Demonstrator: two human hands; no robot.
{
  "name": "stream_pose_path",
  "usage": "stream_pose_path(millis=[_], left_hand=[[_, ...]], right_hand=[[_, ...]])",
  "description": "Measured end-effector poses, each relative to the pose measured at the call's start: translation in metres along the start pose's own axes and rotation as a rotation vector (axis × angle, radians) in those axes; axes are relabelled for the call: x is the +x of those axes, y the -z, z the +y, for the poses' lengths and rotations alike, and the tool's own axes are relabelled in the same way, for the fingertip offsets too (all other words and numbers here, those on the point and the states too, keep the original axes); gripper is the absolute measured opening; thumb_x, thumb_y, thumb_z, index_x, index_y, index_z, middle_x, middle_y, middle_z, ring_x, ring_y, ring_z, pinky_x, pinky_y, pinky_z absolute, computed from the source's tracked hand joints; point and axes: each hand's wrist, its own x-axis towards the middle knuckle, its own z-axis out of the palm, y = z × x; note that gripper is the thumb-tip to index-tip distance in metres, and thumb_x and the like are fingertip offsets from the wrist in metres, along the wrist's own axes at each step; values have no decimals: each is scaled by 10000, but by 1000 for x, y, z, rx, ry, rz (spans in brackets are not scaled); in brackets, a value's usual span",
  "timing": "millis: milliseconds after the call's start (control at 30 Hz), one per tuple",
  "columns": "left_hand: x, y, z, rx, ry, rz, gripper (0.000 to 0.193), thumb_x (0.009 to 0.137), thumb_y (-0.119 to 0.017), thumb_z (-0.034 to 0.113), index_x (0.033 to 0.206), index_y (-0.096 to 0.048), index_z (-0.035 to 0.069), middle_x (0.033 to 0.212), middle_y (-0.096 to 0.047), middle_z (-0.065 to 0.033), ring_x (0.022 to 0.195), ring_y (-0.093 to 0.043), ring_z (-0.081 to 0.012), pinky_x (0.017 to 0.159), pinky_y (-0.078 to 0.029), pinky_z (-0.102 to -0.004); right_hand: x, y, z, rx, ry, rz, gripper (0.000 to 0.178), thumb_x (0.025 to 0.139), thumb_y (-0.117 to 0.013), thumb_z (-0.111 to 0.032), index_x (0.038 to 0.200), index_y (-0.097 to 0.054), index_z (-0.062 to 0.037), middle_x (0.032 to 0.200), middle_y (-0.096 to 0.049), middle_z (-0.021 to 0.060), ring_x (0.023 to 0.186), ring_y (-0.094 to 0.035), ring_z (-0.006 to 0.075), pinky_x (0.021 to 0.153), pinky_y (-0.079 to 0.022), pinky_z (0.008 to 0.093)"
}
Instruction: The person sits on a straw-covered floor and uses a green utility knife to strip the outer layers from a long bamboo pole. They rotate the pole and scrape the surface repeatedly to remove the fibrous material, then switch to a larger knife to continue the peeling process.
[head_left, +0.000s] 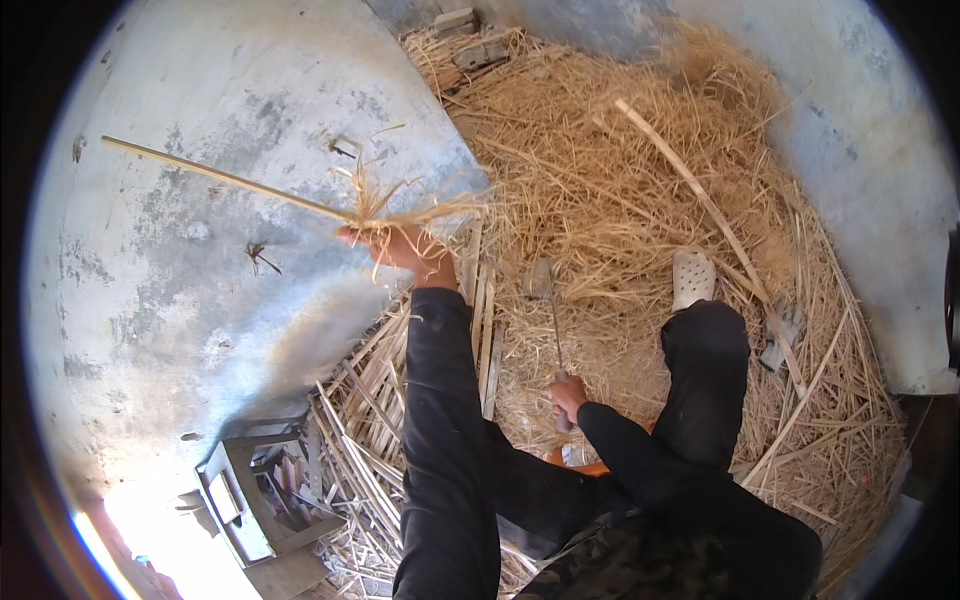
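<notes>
My left hand (407, 252) is stretched out to the far left, closed round a thin bamboo strip (225, 178). The strip points left in front of the wall, and a tuft of curled shavings (370, 205) clings to it at the hand. Low in the middle, my right hand (569, 396) grips the handle of a long knife (556, 330). Its narrow metal blade points away from me over the shavings, widening at the tip; the exact blade shape is hard to make out. Strip and knife are well apart.
A deep heap of straw-coloured shavings (590, 170) covers the floor ahead. A long bamboo piece (690, 180) lies across it by my light clog (692, 278). Split strips (365, 400) are piled at left, beside a wooden frame (245, 500). A stained wall (250, 90) stands left.
</notes>
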Motion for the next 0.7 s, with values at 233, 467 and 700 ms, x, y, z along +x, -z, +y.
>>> stream_pose_path(millis=[233,467,700], left_hand=[[3,11,-3,92,-55,70,311,929,-531,246,1147,-613,39,1056,-658,-79,795,-602,-159,674,-498,-268],[45,94,30,-362,-551,-10,273,942,-521,190,1134,-629,29,1067,-669,-82,751,-595,-151,646,-483,-260],[50,118,19,-717,-669,7,349,929,-563,178,1241,-533,26,884,-624,-24,758,-597,-152,645,-499,-261]], right_hand=[[-39,-56,-43,-688,852,-12,65,727,-563,-65,691,-543,-15,628,-582,157,532,-567,297,541,-472,395],[25,6,37,-10,65,-160,99,794,-513,-77,712,-458,-70,569,-419,39,423,-452,189,362,-354,350],[-32,-59,-42,-680,905,-188,114,738,-590,-61,809,-544,16,599,-467,48,548,-546,173,477,-441,370]])
